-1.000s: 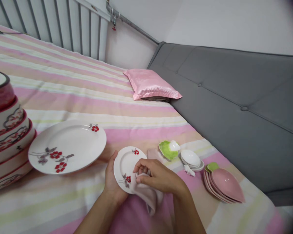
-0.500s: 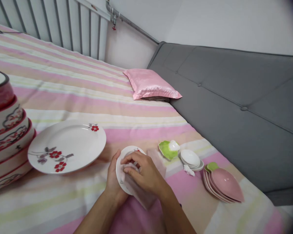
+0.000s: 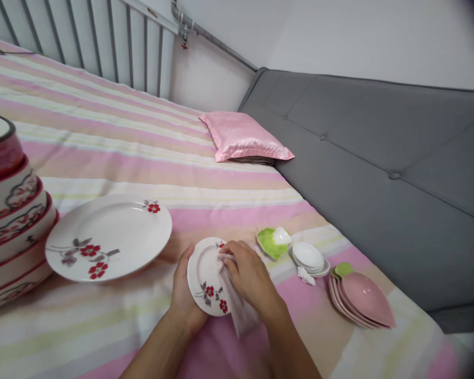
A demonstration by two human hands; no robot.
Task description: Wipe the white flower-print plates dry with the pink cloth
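Left hand: clamped on the small plate at its left edge, thumb along the rim; remaining fingers largely hidden.
Right hand: we find the fingers pinched on the cloth, at the plate's right side.
Small plate: within the left grip, face up; we cannot tell whether its underside touches the bedspread.
Cloth: hangs from the right pinch, towards us.
Wiping stroke: in our judgement, the left grip should hold firm while the cloth, bunched into a pad, follows the rim with light, even pressure; turning the plate would expose the edge under the thumb.
Large plate: left of the left grip, apart.
Green dish: just beyond the right grip.
White dishes: farther right.
Pink dishes: rightmost, stacked.
Pillow: well beyond both grips.
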